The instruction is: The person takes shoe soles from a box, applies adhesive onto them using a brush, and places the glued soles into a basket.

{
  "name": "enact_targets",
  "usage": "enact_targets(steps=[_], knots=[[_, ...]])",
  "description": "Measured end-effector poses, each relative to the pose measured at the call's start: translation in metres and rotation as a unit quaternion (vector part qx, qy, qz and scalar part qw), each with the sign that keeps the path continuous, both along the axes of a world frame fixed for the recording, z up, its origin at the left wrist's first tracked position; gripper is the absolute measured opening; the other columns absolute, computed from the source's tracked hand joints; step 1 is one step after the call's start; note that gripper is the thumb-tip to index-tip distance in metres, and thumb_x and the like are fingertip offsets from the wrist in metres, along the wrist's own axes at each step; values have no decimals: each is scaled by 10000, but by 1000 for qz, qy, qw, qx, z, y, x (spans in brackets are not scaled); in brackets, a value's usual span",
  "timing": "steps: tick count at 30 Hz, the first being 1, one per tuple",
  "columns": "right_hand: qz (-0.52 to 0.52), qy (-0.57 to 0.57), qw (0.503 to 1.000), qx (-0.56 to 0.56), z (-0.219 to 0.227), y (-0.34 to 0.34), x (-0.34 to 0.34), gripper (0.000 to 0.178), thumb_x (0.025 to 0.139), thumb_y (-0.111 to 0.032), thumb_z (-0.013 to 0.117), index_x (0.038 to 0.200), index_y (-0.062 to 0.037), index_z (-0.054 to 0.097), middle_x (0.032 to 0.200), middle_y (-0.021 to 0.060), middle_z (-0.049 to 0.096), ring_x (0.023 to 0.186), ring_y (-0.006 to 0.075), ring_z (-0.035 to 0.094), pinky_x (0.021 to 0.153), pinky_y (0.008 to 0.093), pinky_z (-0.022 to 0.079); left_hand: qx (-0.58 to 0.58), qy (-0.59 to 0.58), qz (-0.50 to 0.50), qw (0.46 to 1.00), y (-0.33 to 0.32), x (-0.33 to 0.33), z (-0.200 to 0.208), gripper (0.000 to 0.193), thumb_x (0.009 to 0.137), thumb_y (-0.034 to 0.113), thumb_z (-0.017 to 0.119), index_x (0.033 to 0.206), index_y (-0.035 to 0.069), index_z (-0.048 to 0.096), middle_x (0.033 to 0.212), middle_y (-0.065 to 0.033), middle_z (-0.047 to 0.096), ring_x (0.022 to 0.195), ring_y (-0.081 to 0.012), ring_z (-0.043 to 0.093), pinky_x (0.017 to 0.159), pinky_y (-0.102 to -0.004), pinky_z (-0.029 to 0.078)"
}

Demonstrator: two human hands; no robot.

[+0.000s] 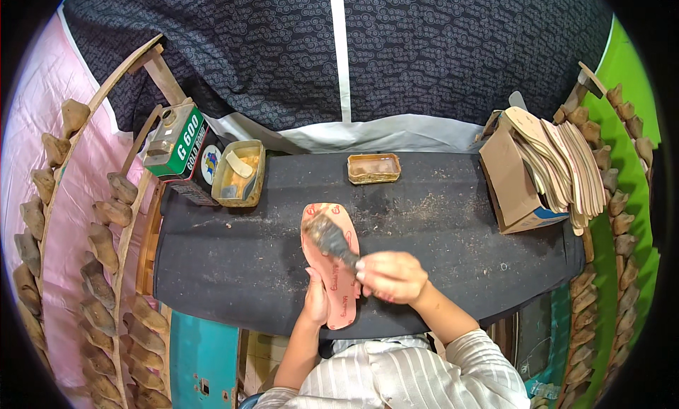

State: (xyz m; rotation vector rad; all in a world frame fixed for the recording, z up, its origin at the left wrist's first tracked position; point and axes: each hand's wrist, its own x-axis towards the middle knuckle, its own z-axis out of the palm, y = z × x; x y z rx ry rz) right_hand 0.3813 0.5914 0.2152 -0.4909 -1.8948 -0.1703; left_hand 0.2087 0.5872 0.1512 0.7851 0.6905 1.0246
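Observation:
A pinkish-tan insole board (344,290) with red printing lies lengthwise over the near middle of the table. My left hand (317,304) grips its near part, thumb along the left edge and fingers under it. In my right hand (395,276) is a dark, worn brush (331,239), pinched by its handle. The bristle end points to the far left and rests over the insole's upper half, somewhat blurred. Whether the bristles touch the surface is hard to tell.
Beyond the insole sits a small tray (373,180) of brownish stuff. At left stand a green-and-black metal can (170,149) and a yellowish tub (260,170). A cardboard box (497,172) of stacked insoles (566,172) stands right. Shoe lasts (102,246) line racks on both sides.

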Motion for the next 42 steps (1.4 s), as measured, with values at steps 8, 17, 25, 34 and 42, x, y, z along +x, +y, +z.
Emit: enact_targets(steps=[8,17,25,34,42], knots=[[-107,107,988,-38,1,-1,5,293,647,-2,749,917,-10,634,907,119,639,770,274,657,640,328,555,33,-63,-92,993,4,-6,-9,835,871,676,112,1232,-8,426,1025,-151,559,751,-222,564,679,-349,485],[-109,80,988,-71,-5,1,4,367,603,91,709,946,-6,619,914,148,640,785,299,652,657,342,545,22,-81,-95,992,5,-7,-13,837,868,684,115,1235,-4,419,1027,-146,561,744,-218,563,670,-343,480],[36,43,998,-5,-11,-8,-4,184,723,-65,733,887,-35,654,933,122,637,767,257,664,596,313,563,9,-41,-73,996,0,-4,-2,831,879,668,92,1238,-3,425,1036,-145,568,768,-217,574,693,-348,491],[-130,83,986,-64,-7,2,5,302,630,30,730,913,-8,631,906,133,640,788,295,651,662,349,544,16,-64,-72,995,6,-10,-8,848,870,677,79,1233,-3,430,1049,-143,569,758,-210,575,679,-345,492],[44,7,999,4,-9,-1,-11,187,726,-84,737,888,-42,654,929,117,642,784,254,658,631,310,562,-7,8,62,998,6,-2,-15,814,874,675,94,1180,13,456,987,-151,580,761,-224,583,698,-349,496]])
